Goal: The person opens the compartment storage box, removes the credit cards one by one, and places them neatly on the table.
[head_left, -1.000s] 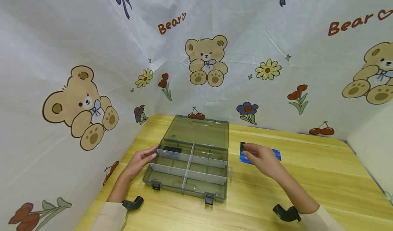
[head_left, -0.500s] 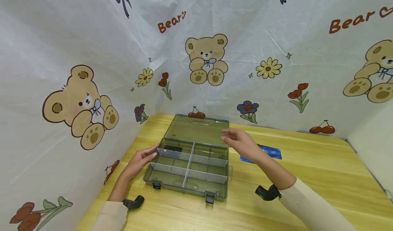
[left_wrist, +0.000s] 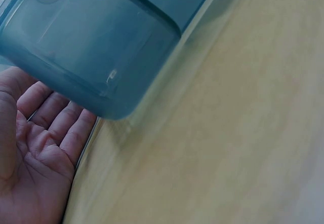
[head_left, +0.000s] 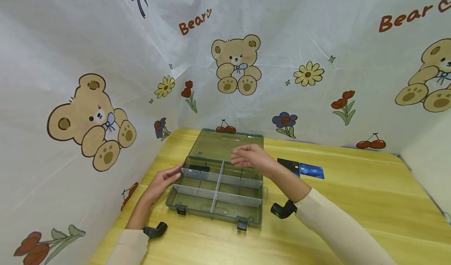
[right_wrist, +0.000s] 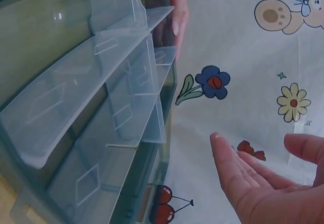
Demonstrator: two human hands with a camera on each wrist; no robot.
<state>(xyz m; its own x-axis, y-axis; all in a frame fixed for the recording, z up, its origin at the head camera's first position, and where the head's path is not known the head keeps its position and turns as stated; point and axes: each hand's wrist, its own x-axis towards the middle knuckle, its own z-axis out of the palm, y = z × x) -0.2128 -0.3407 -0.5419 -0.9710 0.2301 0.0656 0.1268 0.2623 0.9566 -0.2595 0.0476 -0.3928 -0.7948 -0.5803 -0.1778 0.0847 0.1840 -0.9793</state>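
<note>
A translucent grey-green compartment box lies on the table with its lid folded back. White dividers split it, and a dark card lies in its back left compartment. My left hand touches the box's left side with its fingers extended; in the left wrist view that hand lies palm up at the box's corner. My right hand is over the back right compartment near the hinge. The right wrist view shows this hand with thumb and fingers apart, nothing between them.
Right of the box, a black card and a blue card lie on the wooden table, with another blue edge under the black one. A bear-print sheet hangs behind and to the left.
My right hand has moved left from above the cards to above the box's back right, uncovering the cards. My left hand stays at the box's side. The view tilts slightly down.
</note>
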